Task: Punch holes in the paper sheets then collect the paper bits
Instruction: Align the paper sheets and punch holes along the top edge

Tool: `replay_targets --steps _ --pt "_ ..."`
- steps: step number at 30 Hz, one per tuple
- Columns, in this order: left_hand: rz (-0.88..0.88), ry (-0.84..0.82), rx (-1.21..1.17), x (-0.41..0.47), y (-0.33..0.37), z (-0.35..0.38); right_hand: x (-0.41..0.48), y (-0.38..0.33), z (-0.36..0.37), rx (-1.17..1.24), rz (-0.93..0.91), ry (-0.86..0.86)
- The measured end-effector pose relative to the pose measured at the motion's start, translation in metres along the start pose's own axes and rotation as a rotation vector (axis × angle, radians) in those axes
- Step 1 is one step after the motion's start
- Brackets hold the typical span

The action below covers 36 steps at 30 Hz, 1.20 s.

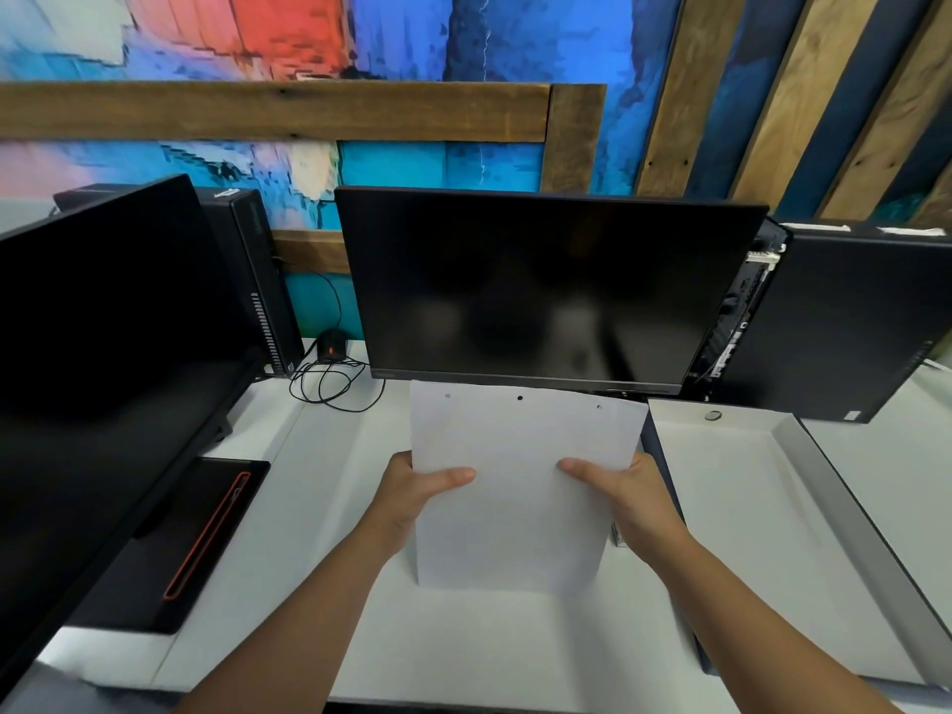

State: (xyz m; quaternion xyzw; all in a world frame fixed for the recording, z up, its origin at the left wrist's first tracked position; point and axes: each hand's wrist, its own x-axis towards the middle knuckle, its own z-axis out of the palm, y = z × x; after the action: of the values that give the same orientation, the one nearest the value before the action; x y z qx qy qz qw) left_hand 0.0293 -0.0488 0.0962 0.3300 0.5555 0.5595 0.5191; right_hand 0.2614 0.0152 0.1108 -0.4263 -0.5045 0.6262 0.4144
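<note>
A stack of white paper sheets [520, 445] is held upright above the white desk, in front of the centre monitor. Three punched holes run along its top edge. My left hand [412, 492] grips the stack's left edge, thumb across the front. My right hand [626, 492] grips the right edge the same way. A small part of a metal object [618, 534], perhaps the hole punch, shows just behind my right wrist; most of it is hidden. No loose paper bits are visible.
A dark monitor [546, 286] stands right behind the sheets, another monitor [103, 322] at the left. An open shallow box lid [803, 466] with a small round object [713, 415] lies at the right. Computer towers stand at both back corners, and a mouse cable [329, 389] coils at the back.
</note>
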Motion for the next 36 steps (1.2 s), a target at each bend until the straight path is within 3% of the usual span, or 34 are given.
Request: replay_targets --steps 15,31,36 --pt "0.11 -0.018 -0.048 -0.003 0.028 0.011 -0.008 -0.04 0.0 0.132 -0.259 0.171" --pt "0.102 0.023 -0.066 -0.001 0.028 0.016 -0.001 -0.038 -0.006 0.088 -0.233 0.068" --pt "0.078 0.039 -0.063 0.001 0.023 0.016 0.005 -0.021 -0.006 0.023 -0.108 0.04"
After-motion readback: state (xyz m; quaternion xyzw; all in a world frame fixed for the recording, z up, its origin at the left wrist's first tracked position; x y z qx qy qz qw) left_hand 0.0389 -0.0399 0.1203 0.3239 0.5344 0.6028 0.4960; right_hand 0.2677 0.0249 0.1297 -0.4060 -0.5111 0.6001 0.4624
